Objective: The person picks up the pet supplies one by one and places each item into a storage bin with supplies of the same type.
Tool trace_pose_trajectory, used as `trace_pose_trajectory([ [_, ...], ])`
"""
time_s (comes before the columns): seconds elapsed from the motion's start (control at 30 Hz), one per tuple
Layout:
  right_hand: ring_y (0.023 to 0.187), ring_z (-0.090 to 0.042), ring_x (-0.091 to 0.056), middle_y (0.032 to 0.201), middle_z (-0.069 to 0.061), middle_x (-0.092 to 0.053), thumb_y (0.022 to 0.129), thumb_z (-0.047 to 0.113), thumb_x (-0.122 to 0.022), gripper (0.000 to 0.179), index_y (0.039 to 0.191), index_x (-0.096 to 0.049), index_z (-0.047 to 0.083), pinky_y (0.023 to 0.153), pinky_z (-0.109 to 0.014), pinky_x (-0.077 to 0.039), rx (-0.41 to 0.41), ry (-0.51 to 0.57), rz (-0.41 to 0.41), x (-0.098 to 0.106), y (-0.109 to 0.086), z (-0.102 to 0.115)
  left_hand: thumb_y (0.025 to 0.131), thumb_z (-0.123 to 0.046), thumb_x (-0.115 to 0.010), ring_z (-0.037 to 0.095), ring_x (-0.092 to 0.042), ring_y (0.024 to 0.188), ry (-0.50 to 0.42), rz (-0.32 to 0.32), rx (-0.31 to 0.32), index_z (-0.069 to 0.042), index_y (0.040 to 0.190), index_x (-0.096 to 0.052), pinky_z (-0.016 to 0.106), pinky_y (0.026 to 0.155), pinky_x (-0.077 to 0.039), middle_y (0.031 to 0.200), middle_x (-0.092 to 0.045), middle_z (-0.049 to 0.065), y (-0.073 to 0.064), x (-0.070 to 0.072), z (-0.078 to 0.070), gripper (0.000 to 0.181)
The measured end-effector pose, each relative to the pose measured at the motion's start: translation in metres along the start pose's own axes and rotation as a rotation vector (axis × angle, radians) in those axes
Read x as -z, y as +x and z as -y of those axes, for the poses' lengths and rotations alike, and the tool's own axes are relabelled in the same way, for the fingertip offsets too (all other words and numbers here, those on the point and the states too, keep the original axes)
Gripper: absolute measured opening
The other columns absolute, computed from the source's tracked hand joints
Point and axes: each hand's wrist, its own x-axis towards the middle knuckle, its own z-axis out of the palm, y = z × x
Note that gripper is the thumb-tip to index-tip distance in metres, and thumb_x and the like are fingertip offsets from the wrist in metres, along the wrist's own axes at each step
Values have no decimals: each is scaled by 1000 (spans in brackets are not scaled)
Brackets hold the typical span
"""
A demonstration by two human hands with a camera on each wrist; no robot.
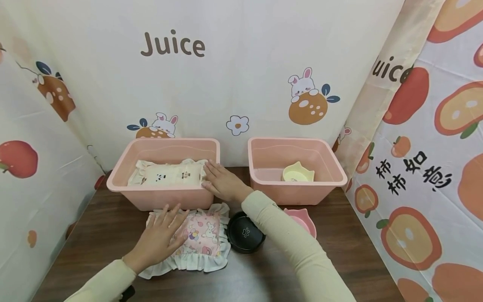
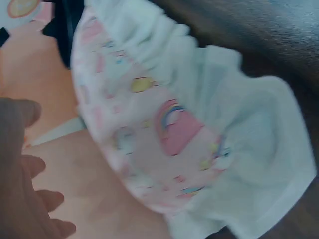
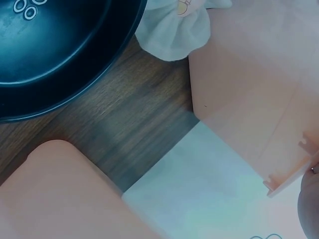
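My left hand (image 1: pixel 160 237) hovers with spread fingers over a pink printed cloth with a white ruffled edge (image 1: pixel 205 235), which lies on the table in front of the left pink bin (image 1: pixel 166 199). In the left wrist view that ruffled cloth (image 2: pixel 149 134) appears close beside the fingers. Inside the left bin lies a cream ruffled cloth (image 1: pixel 173 174) with small animal faces printed on it. My right hand (image 1: pixel 226 182) reaches over the bin's right rim, its straight fingers at the cream cloth's right end. Only a sliver of that hand shows in the right wrist view.
A second pink bin (image 1: pixel 286 193) at right holds a yellow cat-eared bowl (image 1: pixel 298 173). A black dish (image 1: pixel 245 233) with a paw mark sits beside the pink cloth. The right forearm partly covers a pink cat-eared bowl (image 1: pixel 305 220). Printed curtains (image 1: pixel 237 75) enclose the table.
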Motion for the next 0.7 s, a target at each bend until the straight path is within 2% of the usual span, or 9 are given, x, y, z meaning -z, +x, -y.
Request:
trace_pose_trajectory([
  [0.13,148,-21,2,160,-12,-14,104,44,-24,64,151,-19,1,119,-30,-2,2,15,1,1,0,0,87,-52,-63,46,-25,139,-36,53,-23,-18,146,-43,71,100,-27,153,-32,16,0,-13,3,71],
  [0.3,148,-21,3,160,-11,-14,104,45,-24,64,152,-19,2,119,-31,-2,-4,13,10,2,-1,0,83,-58,-64,47,-25,139,-34,99,-72,-18,147,-41,70,102,-27,153,-32,17,0,-23,7,79],
  [0.47,148,-20,3,160,-10,-13,104,45,-22,65,152,-19,2,119,-30,-2,-11,10,15,2,-1,1,81,-61,-64,48,-26,138,-37,113,-92,-18,148,-40,69,102,-27,153,-32,18,2,-30,12,83],
  [0.7,148,-20,4,159,-12,-16,104,44,-24,64,152,-18,2,119,-30,-1,-13,17,15,2,-1,1,78,-57,-70,46,-26,139,-56,167,-108,-18,150,-35,69,103,-25,154,-29,19,5,-34,17,89],
])
